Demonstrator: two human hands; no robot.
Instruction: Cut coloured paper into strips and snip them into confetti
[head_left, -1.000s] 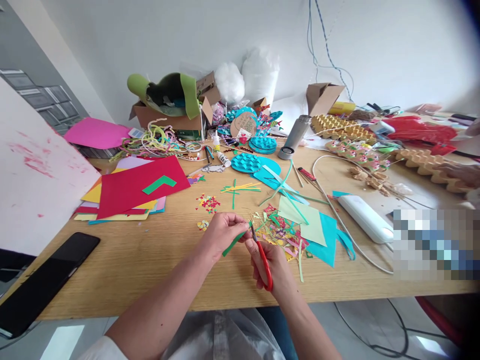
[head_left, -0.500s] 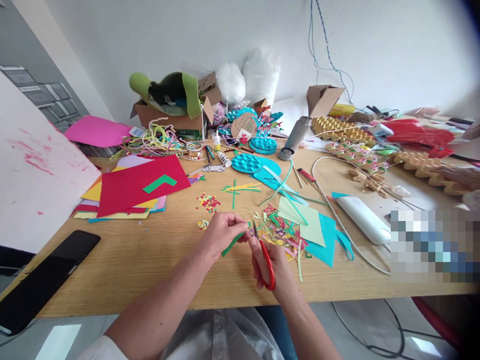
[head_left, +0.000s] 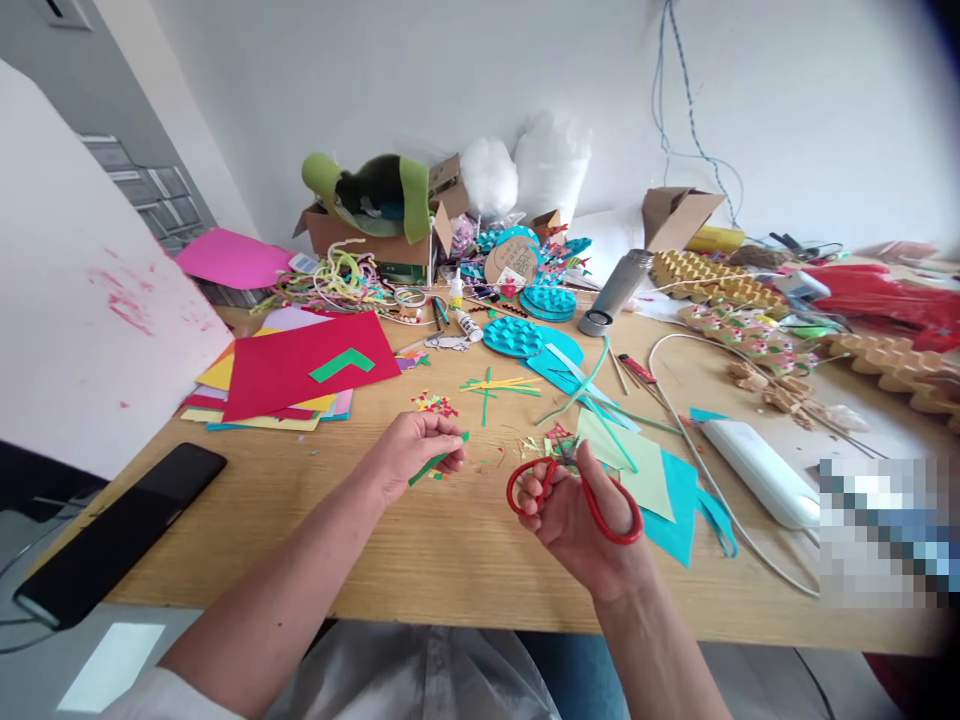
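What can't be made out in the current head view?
Head view:
- Green strip: left hand hides part.
- Scissors: blade tips blurred against scraps.
- Scraps: partly behind right hand and scissors.
- Disc: print too small.
- Red bag: cut off by right edge.
- Lower right: pixelated patch hides what's there.

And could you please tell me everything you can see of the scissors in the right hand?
The scissors have two red handle loops and short, greyish, metallic-looking blades. The handles are spread wide apart. The right hand, palm turned up, holds them above the wooden table, with the thumb through one loop and fingers through the other. The blades point away from the person, toward paper scraps; their tips are hard to make out.
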